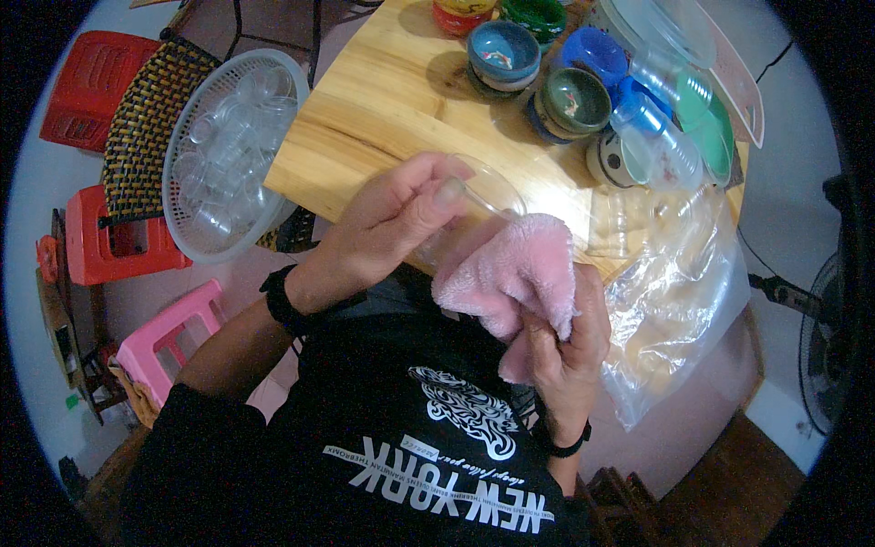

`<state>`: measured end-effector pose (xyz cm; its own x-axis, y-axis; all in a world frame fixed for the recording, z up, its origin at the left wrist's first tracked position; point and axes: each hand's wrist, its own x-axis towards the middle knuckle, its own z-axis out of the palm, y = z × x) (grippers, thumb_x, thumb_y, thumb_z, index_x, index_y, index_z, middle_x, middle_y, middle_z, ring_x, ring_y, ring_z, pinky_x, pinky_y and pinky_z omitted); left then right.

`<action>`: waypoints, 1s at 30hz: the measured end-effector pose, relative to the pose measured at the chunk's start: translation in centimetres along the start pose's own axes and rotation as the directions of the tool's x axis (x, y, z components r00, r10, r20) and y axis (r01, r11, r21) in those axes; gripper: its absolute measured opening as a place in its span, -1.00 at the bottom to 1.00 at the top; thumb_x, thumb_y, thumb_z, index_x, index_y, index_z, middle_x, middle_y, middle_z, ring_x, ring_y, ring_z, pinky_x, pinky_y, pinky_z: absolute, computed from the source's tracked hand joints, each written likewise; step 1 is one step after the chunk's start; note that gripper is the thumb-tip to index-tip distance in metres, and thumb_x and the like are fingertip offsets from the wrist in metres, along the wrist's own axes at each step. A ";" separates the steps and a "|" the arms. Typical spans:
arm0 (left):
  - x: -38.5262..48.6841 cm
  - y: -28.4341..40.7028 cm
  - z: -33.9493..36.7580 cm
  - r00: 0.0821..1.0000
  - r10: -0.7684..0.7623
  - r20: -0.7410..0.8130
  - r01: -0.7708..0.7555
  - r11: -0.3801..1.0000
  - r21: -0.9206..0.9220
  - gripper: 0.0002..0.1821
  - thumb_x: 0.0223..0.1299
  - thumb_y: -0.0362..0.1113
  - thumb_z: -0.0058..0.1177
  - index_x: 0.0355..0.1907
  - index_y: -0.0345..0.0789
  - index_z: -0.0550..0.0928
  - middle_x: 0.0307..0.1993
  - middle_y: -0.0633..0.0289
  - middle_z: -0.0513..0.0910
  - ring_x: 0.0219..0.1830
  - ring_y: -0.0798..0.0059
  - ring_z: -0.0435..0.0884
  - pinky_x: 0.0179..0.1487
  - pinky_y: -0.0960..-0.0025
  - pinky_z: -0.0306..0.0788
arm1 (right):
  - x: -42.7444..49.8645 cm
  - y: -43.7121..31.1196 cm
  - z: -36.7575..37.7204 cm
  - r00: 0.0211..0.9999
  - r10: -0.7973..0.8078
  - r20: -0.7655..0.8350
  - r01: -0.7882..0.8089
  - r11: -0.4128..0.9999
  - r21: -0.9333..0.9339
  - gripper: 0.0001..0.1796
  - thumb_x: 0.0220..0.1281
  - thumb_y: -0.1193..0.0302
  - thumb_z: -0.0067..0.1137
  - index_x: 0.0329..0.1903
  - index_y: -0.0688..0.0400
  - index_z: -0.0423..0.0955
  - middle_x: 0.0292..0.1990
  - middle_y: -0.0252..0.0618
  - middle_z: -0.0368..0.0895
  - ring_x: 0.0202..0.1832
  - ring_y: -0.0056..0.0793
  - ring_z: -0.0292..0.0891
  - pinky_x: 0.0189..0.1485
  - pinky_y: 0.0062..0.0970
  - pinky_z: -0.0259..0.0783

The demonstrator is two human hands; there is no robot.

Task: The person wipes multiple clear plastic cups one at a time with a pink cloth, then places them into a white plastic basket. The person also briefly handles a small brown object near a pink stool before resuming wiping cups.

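My left hand (403, 212) grips a clear, thin-walled cup (495, 181) by its rim, with the thumb on the near side. Bunched in my right hand (571, 342) is a pink plush cloth (509, 267), which covers the near part of the cup. Whether the cloth reaches inside the cup cannot be made out. Both hands are over the near edge of the wooden table (396, 102). Just right of the cloth, clear cups (608, 219) lie on the table beside a transparent plastic bag (673, 328) that hangs over the edge.
Stacked ceramic bowls (502, 51) and a stack of clear cups (660, 140) crowd the table's far right. A white basket (174, 225) full of clear cups stands left, by a woven chair (147, 130). Plastic stools (171, 335) and a fan (824, 342) flank me.
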<state>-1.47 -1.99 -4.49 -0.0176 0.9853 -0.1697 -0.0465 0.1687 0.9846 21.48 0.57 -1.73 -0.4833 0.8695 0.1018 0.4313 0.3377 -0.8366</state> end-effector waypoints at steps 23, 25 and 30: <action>0.3 -1.4 0.0 0.996 0.037 -0.082 -0.021 0.982 0.189 -0.61 0.47 -0.14 -0.09 0.14 -0.40 0.46 -0.17 0.28 0.58 -0.12 0.62 0.54 -0.01 0.52 0.46 | -0.5 1.8 1.4 0.982 0.137 -0.129 -0.130 0.990 0.063 -0.55 -0.04 0.64 0.00 0.02 0.26 0.44 -0.17 -0.11 0.49 -0.09 -0.22 0.45 0.05 -0.37 0.36; 0.2 -1.1 0.2 0.993 0.058 -0.099 -0.047 0.992 0.117 -0.62 0.46 -0.16 -0.07 0.12 -0.42 0.47 -0.16 0.19 0.61 -0.11 0.56 0.58 -0.02 0.48 0.45 | -0.4 1.8 1.7 0.967 0.217 -0.134 -0.202 0.972 0.119 -0.54 -0.05 0.63 -0.01 0.02 0.25 0.45 -0.17 -0.13 0.50 -0.09 -0.24 0.45 0.06 -0.37 0.35; -0.4 -0.4 0.9 0.946 0.325 -0.005 -0.299 0.876 0.380 -0.45 0.14 0.14 0.21 -0.25 -0.38 0.50 -0.44 -0.02 0.58 -0.37 0.02 0.60 -0.29 0.19 0.45 | -0.7 2.3 2.3 0.966 0.222 -0.132 -0.191 0.958 0.214 -0.57 0.00 0.64 -0.04 0.02 0.30 0.45 -0.16 -0.15 0.52 -0.06 -0.30 0.45 0.11 -0.39 0.34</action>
<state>-0.52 -2.43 -4.78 -0.0372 0.9865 0.1593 0.3436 -0.1371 0.9291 21.07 -0.04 -4.99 -0.2708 0.9625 -0.0164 0.3425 0.0804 -0.9361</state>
